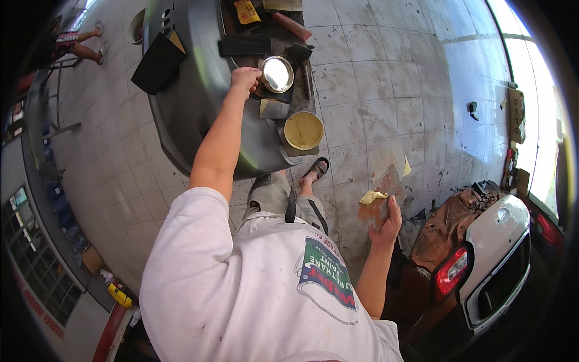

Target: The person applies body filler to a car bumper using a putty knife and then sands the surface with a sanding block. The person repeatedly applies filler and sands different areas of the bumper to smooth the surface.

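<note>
My left hand (246,79) is closed, with its fingers pinched at the left rim of a shiny round metal lid (277,74). An uncovered round can (303,130) filled with tan putty stands just nearer to me. Off to the right, my right hand (387,228) grips a smeared, partly see-through mixing board (389,181), thumb on top and fingers hidden beneath. A lump of yellowish putty (373,197) lies on this board near the thumb.
A dark grey car bumper (199,102) stretches along the left, with a black block (158,63) on it. Beside the lid are a black sanding block (245,45), a yellow packet (246,11) and a reddish bar (292,26). A silver car part with a tail light (451,273) sits lower right.
</note>
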`<state>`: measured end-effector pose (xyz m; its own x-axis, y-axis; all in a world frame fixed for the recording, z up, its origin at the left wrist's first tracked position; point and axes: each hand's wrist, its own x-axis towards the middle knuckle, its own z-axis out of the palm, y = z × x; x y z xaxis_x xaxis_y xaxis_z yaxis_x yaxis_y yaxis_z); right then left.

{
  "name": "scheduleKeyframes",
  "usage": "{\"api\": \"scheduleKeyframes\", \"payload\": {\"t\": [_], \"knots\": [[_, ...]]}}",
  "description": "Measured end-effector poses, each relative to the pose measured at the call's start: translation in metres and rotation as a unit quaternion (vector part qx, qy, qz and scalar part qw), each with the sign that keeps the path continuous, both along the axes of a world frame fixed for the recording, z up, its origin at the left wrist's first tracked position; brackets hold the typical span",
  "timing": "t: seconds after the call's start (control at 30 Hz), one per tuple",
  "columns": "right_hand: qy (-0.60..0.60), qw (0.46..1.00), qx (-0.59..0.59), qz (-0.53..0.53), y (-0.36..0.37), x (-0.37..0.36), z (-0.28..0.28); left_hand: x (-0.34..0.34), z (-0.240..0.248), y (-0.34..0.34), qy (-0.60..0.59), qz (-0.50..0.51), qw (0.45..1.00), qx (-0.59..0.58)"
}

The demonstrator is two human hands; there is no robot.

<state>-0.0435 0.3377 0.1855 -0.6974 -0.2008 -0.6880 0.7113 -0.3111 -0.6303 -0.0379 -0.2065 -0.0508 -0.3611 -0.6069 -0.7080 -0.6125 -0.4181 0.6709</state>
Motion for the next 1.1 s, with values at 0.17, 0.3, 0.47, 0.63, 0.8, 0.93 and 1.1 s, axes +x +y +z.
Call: {"api": "scheduleKeyframes", "payload": {"t": [0.17, 0.3, 0.47, 0.63, 0.8, 0.93, 1.1], "knots": [[0.013, 1.0, -0.002, -0.005, 0.009, 0.0, -0.018, -0.003, 0.019, 0.003, 0.098, -0.09, 0.99, -0.041], [0.018, 1.0, -0.008, -0.008, 0.022, -0.006, -0.02, 0.009, 0.086, 0.076, 0.204, -0.216, 0.919, -0.26], [-0.003, 0.999, -0.031, -0.011, 0.008, -0.013, -0.014, 0.065, 0.115, 0.163, 0.235, -0.413, 0.724, -0.499], [0.0, 1.0, -0.019, -0.016, 0.014, -0.017, -0.019, 0.092, 0.073, 0.206, 0.192, -0.532, 0.64, -0.521], [0.015, 1.0, -0.015, -0.008, 0.024, -0.017, -0.022, 0.091, 0.048, 0.199, 0.194, -0.519, 0.707, -0.439], [0.007, 1.0, -0.015, -0.014, 0.032, -0.013, -0.023, 0.036, 0.05, 0.13, 0.075, -0.369, 0.746, -0.55], [0.012, 1.0, 0.014, -0.011, 0.021, -0.006, -0.014, -0.005, 0.012, 0.05, -0.11, -0.401, 0.693, -0.589]]}}
